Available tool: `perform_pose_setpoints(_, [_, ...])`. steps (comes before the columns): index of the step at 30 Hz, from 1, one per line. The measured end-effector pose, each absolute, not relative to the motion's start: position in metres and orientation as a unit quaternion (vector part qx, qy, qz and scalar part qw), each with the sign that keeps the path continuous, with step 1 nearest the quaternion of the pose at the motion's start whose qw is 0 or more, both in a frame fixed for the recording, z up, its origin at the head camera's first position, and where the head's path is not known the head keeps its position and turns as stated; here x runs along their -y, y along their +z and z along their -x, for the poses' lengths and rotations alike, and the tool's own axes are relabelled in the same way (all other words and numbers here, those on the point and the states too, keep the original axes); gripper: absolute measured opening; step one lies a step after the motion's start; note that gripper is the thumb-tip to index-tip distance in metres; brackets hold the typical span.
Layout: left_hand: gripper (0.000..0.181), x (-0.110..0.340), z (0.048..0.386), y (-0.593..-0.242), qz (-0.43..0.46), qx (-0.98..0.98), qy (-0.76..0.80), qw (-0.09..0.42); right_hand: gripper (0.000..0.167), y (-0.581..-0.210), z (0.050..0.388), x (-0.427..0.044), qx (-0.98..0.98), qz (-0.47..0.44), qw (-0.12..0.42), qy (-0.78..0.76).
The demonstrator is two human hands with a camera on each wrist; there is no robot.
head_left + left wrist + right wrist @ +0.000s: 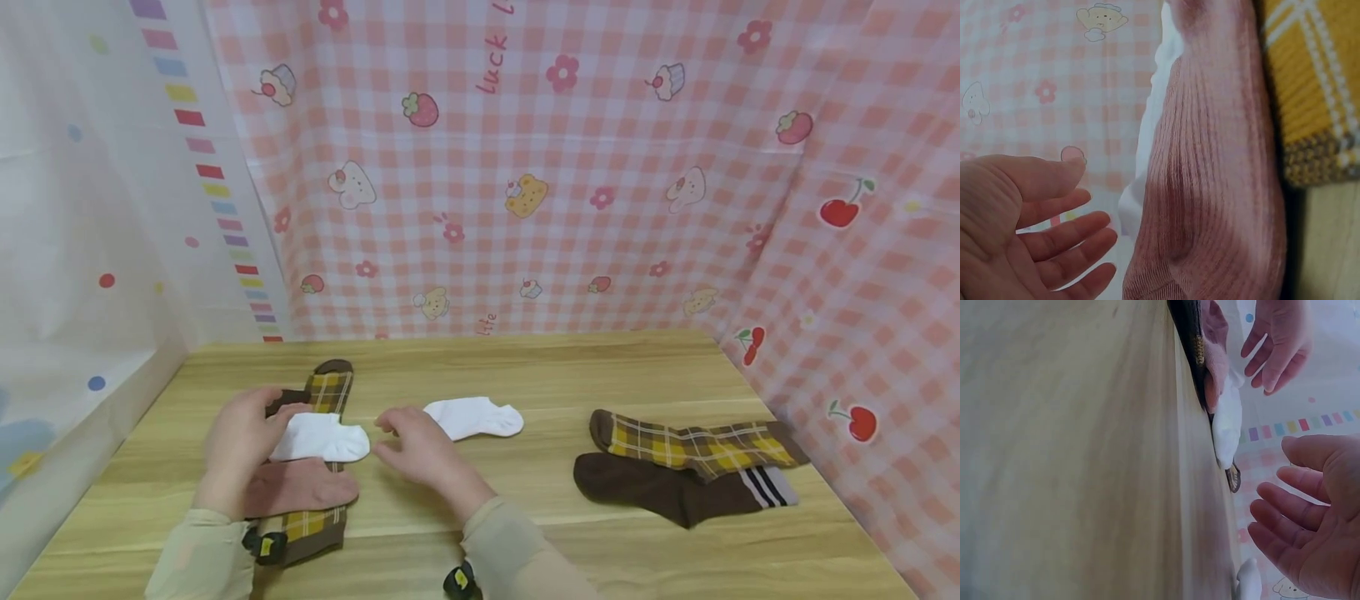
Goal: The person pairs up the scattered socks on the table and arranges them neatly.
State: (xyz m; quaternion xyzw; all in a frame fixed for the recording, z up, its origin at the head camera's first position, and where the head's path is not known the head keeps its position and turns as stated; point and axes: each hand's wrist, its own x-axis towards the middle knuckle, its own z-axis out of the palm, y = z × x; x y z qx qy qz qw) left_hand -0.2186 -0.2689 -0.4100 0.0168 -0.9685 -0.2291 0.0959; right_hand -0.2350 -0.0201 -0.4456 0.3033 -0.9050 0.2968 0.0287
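Observation:
My left hand [243, 437] hovers beside the near end of a white ankle sock [322, 437], its fingers loosely spread and holding nothing in the left wrist view. That sock lies with a pink ribbed sock [303, 487] across a yellow-brown plaid sock [330, 392]. Between the pile and a second white ankle sock [476, 418] is my right hand [420, 450]. It is raised with relaxed fingers and nothing in them, and partly covers that sock's left end. A dark brown sock end [288, 402] shows behind the left hand, mostly hidden.
On the table's right side lie another plaid sock [705, 446] and a dark brown sock with a grey striped cuff [660, 487], touching each other. Pink checked cloth [487, 250] hangs behind the wooden table [555, 533], with a white curtain [90, 250] at the left.

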Motion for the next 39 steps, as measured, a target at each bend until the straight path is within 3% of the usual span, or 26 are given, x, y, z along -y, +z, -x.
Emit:
perform_pose_setpoints(11, [0.046,0.278,0.217,-0.413,-0.024,0.970,-0.220,0.097,0.032,-0.447,0.239,0.029,0.913,-0.290,0.013,0.286])
perform_pose_setpoints(39, [0.044,0.286,0.220,-0.422,-0.070,0.966,-0.245,0.041,0.037,-0.454,0.247,0.052,0.932,-0.269,-0.006,0.241])
